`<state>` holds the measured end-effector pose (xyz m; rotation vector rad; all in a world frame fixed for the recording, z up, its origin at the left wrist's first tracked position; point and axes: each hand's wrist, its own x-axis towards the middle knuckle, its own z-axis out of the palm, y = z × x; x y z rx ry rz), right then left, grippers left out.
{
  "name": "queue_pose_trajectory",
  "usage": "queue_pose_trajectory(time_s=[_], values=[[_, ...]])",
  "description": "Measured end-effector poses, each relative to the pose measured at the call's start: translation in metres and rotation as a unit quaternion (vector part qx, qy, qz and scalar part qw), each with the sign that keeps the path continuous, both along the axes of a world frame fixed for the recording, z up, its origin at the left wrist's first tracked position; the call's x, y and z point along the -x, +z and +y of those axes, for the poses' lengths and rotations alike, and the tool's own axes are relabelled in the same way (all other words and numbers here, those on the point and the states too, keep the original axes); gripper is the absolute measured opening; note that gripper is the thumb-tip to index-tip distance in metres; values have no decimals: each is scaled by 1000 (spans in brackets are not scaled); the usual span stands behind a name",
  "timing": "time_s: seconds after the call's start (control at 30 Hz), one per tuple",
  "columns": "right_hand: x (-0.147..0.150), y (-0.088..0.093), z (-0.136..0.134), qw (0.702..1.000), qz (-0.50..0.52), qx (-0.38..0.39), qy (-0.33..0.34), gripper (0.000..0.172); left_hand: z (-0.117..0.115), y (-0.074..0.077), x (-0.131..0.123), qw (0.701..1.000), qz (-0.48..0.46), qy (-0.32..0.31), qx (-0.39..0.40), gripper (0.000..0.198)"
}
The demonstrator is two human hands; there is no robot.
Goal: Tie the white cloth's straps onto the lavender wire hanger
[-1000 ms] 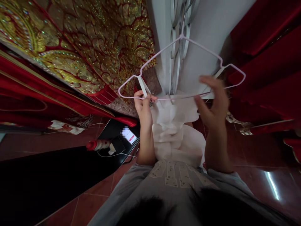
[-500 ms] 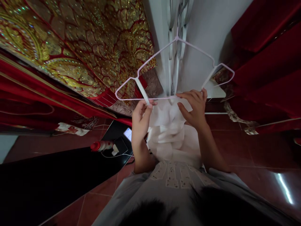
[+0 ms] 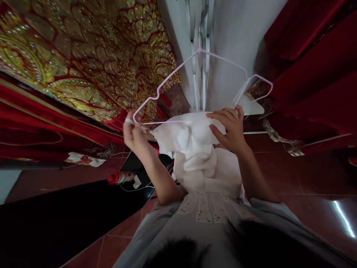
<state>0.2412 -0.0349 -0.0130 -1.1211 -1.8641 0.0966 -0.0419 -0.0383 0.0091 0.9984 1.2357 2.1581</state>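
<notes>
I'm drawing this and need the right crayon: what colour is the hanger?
The hanger is pale pinkish-lilac, shown in the head view.

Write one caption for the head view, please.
Left hand and right hand at a pale pink hanger, white cloth below.

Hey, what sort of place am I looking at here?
Probably a costume shop or dressing room, though I can't be sure: there's gold-sequined cloth, deep red fabric on the right, and a pale pink hanger.
</notes>
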Motion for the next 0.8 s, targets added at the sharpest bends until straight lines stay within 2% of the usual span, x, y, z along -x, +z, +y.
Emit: queue_pose_trajectory(time_s=[0.03,0.1,0.2,0.3,0.37,0.5,0.6,0.63,0.7,0.8], values=[[2,1,-2,1000,8,-3,3,25,0,-4,-5,999,-2,-26,25,15],[4,4,-4,999,28,-13,27,21,-1,-5,-22,992,-18,-109,57,20],[-2,7,0,995,83,-45,40,17,-4,0,-48,979,-54,-193,40,25],[-22,10,11,971,191,-133,-54,15,-2,5,-62,975,-80,-205,15,24],[-36,13,18,966,198,-140,-92,12,0,4,-64,974,-85,-212,8,26],[-41,23,20,995,85,-43,-27,15,4,0,-62,973,-92,-210,-10,28],[-28,27,19,994,96,-48,12,11,4,-1,-63,976,-86,-202,-7,30],[-24,28,21,992,112,-57,9,15,3,-1,-63,977,-79,-197,1,31],[-25,29,27,987,143,-65,-18,34,0,0,-64,979,-67,-191,14,32],[-40,34,42,990,135,-29,-37,52,-5,1,-65,977,-67,-201,14,32]])
